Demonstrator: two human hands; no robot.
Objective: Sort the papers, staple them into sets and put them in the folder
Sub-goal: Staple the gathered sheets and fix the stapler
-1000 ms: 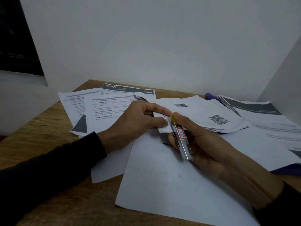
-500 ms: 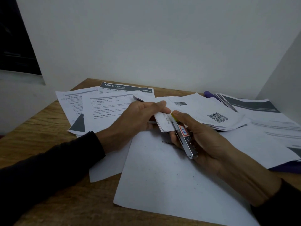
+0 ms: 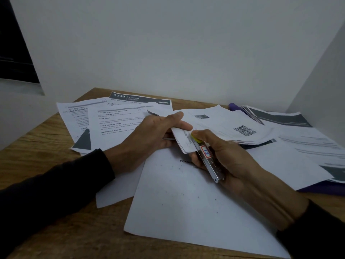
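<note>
**Paper set at the stapler's mouth**

The thin white printed paper set [image 3: 220, 126], the one with a QR code on its top sheet, lies across the middle of the wooden table [image 3: 37, 146], on top of other loose sheets. Its near corner sits between my two hands. My left hand [image 3: 149, 137] pinches that corner, thumb on top and fingers curled beneath. My right hand [image 3: 229, 161] is wrapped around the slim silver metal stapler with the yellow tip and red-bordered label [image 3: 207, 157], and the yellow end touches the corner's edge.

I judge these sheets to be light, limp and slick against one another, so they will fan apart unless I hold them close to where the staple goes. The corner is the place to take hold, right beside the stapler's mouth, with the edges squared. The stapler is stiff and narrow; I would squeeze it near the front for leverage.

The purple plastic folder [image 3: 317, 187] shows at the right, mostly buried under more printed pages [image 3: 298, 139]. A large blank white sheet [image 3: 186, 202] lies under my wrists.
</note>
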